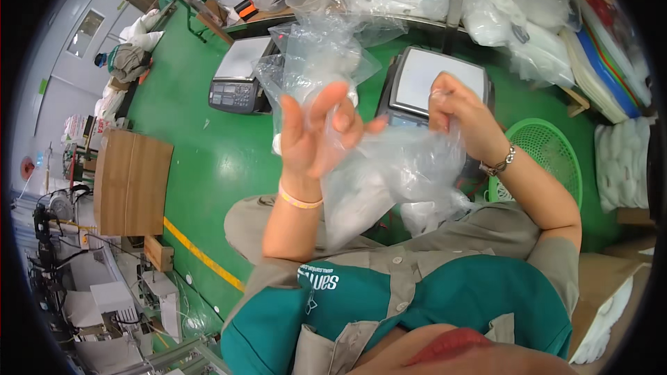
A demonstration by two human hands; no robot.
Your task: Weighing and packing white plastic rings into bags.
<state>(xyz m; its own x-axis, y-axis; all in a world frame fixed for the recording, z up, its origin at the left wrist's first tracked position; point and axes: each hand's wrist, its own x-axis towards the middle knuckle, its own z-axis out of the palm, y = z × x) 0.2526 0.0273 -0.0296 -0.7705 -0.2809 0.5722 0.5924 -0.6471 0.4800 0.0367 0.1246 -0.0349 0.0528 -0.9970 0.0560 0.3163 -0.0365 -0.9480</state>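
My left hand point(316, 135) is raised with its fingers spread, and it touches the edge of a clear plastic bag point(389, 167) with white contents. My right hand point(462, 114) pinches the upper right edge of the same bag. The bag hangs between both hands above my lap. More crumpled clear plastic point(316, 55) rises behind my left hand.
Two weighing scales point(240, 83) point(434, 80) stand on the green floor ahead. A green plastic basket point(549, 153) sits at my right. Bags of white goods point(514, 7) pile at the back. A cardboard box point(132, 180) lies at the left. A person point(125, 62) crouches far left.
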